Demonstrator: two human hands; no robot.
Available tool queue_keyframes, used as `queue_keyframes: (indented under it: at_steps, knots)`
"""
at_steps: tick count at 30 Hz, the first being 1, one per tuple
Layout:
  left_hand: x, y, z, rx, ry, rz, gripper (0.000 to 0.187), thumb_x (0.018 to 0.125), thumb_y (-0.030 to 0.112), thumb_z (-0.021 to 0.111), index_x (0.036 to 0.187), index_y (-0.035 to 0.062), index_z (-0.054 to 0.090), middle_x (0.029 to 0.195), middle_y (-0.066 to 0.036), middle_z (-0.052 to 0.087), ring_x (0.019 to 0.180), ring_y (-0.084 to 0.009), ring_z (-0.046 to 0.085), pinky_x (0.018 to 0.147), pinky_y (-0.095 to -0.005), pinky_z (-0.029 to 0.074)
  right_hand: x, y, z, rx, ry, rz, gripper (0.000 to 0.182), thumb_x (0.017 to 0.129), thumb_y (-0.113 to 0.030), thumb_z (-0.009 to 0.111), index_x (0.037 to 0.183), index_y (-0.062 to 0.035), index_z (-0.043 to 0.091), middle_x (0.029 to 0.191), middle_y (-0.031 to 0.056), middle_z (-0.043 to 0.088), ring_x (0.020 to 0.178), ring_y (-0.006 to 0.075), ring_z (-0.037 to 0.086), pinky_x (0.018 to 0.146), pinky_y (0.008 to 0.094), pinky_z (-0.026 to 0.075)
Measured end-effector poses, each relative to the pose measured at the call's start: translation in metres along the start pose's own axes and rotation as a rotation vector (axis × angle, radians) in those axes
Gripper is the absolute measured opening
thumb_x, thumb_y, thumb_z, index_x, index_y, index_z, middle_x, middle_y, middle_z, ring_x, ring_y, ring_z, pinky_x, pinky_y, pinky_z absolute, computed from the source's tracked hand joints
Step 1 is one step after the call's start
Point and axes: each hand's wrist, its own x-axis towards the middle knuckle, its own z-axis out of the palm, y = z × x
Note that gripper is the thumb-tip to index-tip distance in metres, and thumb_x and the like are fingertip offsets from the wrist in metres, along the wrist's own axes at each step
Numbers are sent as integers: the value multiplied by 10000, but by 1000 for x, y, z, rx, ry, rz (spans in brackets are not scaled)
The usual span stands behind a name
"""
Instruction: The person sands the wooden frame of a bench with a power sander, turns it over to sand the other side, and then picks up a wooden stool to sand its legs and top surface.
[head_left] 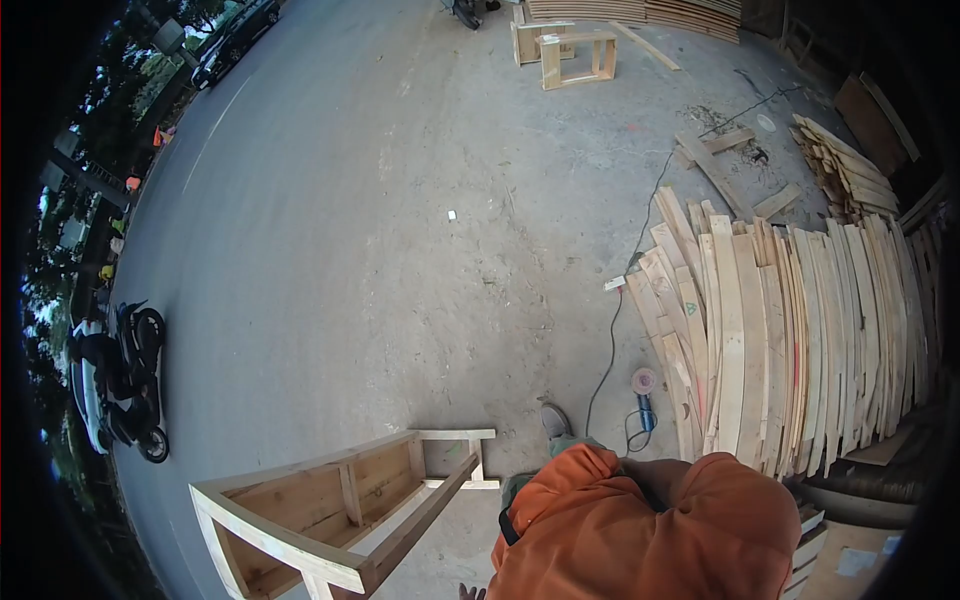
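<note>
At the bottom edge, just left of the orange clothing (650, 530), only the fingertips of my left hand (472, 592) show. They look spread, with nothing visible in them. The nearest object is a long wooden frame (350, 490) with board panels and a crossbar, lying to the left of that hand. My right hand is out of sight; part of a bare arm (658, 480) shows between the orange sleeves. A shoe (555, 420) stands on the ground ahead of the clothing.
A blue corded power tool (645, 410) lies near a large stack of wooden strips (780, 340) on the right. A cable with a white socket (614, 284) crosses the ground. Small wooden frames (578, 60) stand ahead. A motorcycle (140, 380) is on the road at left.
</note>
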Motion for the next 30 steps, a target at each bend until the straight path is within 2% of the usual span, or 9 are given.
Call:
queue_keyframes:
  at_steps: [8, 15, 18, 19, 20, 22, 25, 28, 30]
  knots:
    - [47, -62, 66, 177, -364, -190, 890, 865, 669, 619, 1369, -60, 532, 1339, -252, 574, 1249, -343, 547, 1048, -439, 426, -10, -39, -28, 509, -174, 4, 776, 891, -641, 621, 1357, -23, 565, 1357, 188, 585, 1231, 325, 563, 1010, 511, 457]
    - [138, -129, 147, 500, -739, -196, 905, 858, 688, 617, 1364, -59, 543, 1327, -250, 587, 1246, -335, 558, 1040, -432, 436, 15, -16, -3, 432, -315, 13, 1081, 766, -811, 613, 1475, -17, 426, 1489, 194, 471, 1320, 352, 503, 1095, 490, 399]
    - [203, -184, 193, 647, -914, -140, 911, 855, 696, 617, 1362, -58, 548, 1322, -250, 592, 1245, -331, 562, 1037, -430, 441, 52, -14, 25, -41, -6, -17, 1125, 724, -871, 550, 1422, 10, 498, 1472, 237, 484, 1355, 369, 480, 1112, 454, 387]
    - [170, -115, 184, 654, -919, -369, 955, 739, 778, 658, 1326, 26, 611, 1275, -256, 628, 1200, -384, 607, 967, -492, 488, 65, -9, 49, -184, 58, -11, 1145, 711, -891, 529, 1405, 19, 522, 1467, 252, 488, 1367, 374, 472, 1117, 442, 383]
    - [208, -211, 209, 885, -840, -229, 969, 685, 796, 684, 1308, 56, 630, 1270, -243, 635, 1196, -378, 616, 948, -483, 501, 52, -17, 53, -104, 72, 58, 1106, 699, -895, 530, 1317, 19, 609, 1432, 250, 525, 1352, 356, 495, 1106, 418, 397]
    - [175, -142, 217, 953, -744, -274, 942, 646, 743, 753, 1282, 56, 644, 1261, -236, 640, 1210, -366, 608, 975, -481, 492, 75, -8, 64, -29, 155, 72, 1141, 682, -887, 559, 1296, 74, 600, 1347, 263, 589, 1253, 362, 583, 1040, 420, 459]
    - [188, -166, 253, 1088, -661, -156, 977, 655, 688, 789, 1276, -44, 608, 1289, -236, 632, 1180, -362, 627, 984, -460, 486, 133, 30, 83, 191, 385, 186, 1017, 752, -810, 584, 1245, 79, 631, 1296, 268, 616, 1198, 372, 616, 1024, 425, 473]
    - [200, -167, 279, 1020, -679, -248, 962, 669, 626, 807, 1323, -38, 570, 1319, -245, 607, 1215, -369, 600, 1006, -466, 472, 181, 92, 57, 576, 337, 333, 908, 813, -705, 626, 1249, 92, 605, 1260, 284, 622, 1181, 386, 618, 1018, 435, 481]
    - [218, -204, 291, 1053, -602, -290, 1045, 674, 564, 834, 1428, -8, 390, 1356, -239, 555, 1230, -414, 563, 1017, -491, 459, 263, 156, 42, 344, 656, 309, 829, 830, -579, 696, 1304, 83, 535, 1265, 303, 608, 1200, 427, 587, 1019, 480, 470]
